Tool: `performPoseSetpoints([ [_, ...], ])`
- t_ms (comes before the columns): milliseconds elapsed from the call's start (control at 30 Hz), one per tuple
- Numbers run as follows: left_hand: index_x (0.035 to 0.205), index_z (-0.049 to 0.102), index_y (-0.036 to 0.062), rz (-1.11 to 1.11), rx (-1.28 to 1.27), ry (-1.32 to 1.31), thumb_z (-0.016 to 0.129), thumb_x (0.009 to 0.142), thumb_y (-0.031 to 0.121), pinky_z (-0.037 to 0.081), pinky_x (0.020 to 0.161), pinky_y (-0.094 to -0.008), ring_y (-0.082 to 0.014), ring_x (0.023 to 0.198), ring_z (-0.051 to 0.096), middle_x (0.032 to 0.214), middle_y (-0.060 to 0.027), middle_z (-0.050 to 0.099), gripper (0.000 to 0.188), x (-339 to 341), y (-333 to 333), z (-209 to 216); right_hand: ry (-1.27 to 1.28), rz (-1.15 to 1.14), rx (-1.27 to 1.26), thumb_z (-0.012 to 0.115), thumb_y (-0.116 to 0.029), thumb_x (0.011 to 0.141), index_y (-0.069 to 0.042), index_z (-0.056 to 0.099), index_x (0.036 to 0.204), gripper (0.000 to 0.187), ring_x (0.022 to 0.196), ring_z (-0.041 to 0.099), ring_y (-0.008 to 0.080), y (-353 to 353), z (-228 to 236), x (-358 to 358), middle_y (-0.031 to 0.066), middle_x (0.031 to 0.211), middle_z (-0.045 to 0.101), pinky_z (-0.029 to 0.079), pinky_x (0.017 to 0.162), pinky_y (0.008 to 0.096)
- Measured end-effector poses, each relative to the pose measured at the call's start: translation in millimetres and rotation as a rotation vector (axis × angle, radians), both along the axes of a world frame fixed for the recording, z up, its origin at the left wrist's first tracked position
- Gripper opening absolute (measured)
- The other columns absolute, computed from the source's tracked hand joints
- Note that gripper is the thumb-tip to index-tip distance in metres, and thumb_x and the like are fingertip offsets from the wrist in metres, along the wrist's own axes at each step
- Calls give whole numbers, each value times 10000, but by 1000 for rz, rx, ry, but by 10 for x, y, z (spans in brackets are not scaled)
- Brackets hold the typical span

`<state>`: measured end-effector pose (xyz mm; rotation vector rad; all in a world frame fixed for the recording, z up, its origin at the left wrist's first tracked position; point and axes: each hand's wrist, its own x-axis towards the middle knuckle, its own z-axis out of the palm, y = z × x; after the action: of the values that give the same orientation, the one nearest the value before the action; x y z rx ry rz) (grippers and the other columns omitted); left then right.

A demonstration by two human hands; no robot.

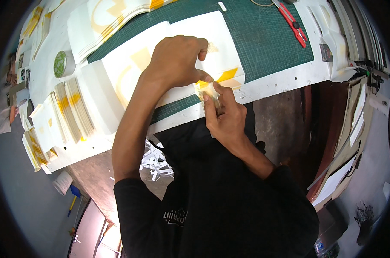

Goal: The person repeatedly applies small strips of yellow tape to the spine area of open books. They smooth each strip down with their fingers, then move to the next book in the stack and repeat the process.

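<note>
A white printed paper piece (229, 47) with yellow bands lies across the green cutting mat (264, 51). My left hand (178, 60) arches over it, thumb stretched toward the near edge and index finger bent apart from it; its other fingertips are hidden. Close by that thumb, my right hand (227, 116) is closed, with thumb and index finger pinching the paper's near edge, where a yellowish flap hangs past the table edge. Whether something small sits inside the pinch, I cannot make out.
A red cutter knife (294, 25) lies on the mat's far right. Stacks of printed paper (68, 109) and a roll of tape (64, 63) are at left. Another stack (113, 15) lies at the back. White paper strips (155, 161) are on the floor below.
</note>
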<state>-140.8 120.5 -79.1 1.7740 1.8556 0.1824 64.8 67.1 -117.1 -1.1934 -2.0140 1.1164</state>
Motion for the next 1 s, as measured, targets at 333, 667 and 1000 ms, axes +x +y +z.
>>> performPoseSetpoints([
  [333, 931, 692, 100, -3, 17, 50, 988, 655, 380, 531, 744, -415, -291, 852, 718, 821, -85, 728, 492, 16, 5, 41, -33, -55, 19, 749, -105, 979, 87, 629, 1252, 355, 835, 802, 386, 74, -18, 140, 297, 894, 752, 651, 667, 374],
  [667, 904, 634, 140, 23, -68, 9, 1000, 676, 348, 469, 712, -398, -276, 827, 610, 866, -86, 683, 479, 31, 22, 56, -74, -110, 119, 773, -128, 964, 73, 653, 1213, 342, 823, 804, 369, 308, -30, 329, 283, 938, 764, 640, 641, 351],
  [1000, 912, 678, 106, 7, -14, 33, 980, 683, 350, 499, 739, -426, -305, 857, 670, 857, -106, 715, 451, 65, -14, 94, -120, -249, 232, 770, -132, 969, 38, 689, 1181, 284, 616, 728, 191, 780, -78, 609, 148, 720, 717, 532, 549, 289],
])
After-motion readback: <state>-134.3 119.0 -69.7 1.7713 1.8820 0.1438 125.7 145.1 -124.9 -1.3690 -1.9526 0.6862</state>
